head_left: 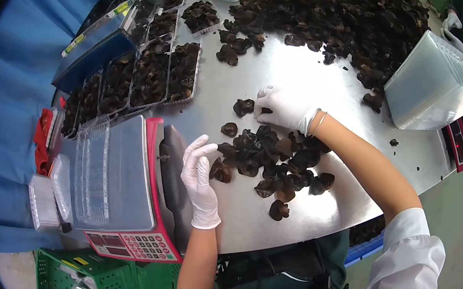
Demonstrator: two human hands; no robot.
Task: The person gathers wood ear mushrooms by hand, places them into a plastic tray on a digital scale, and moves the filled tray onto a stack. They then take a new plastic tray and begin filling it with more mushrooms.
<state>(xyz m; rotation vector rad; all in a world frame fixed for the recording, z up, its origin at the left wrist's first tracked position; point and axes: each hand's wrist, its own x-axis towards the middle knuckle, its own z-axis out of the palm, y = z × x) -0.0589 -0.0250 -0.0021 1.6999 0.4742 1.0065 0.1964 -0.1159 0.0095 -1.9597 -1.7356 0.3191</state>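
My right hand (pixel 287 110), in a white glove, is over the metal table with its fingers curled round a dark piece of wood ear mushroom, mostly hidden by the glove. Just left of its fingertips lies a loose wood ear mushroom (pixel 243 107). My left hand (pixel 200 184), gloved too, is held up beside the scale, fingers loosely bent and apart, with nothing in them. Between and below the hands spreads a small heap of wood ear mushrooms (pixel 263 149). A clear plastic tray (pixel 96 175) rests on the red-edged scale (pixel 137 172) at left.
Filled trays (pixel 152 73) line the table's left side. A large mushroom pile (pixel 334 16) covers the back. Stacked clear trays (pixel 432 85) stand at right near a second scale (pixel 460 143) and another person's gloved hand (pixel 453 22). A green crate (pixel 97 280) sits below.
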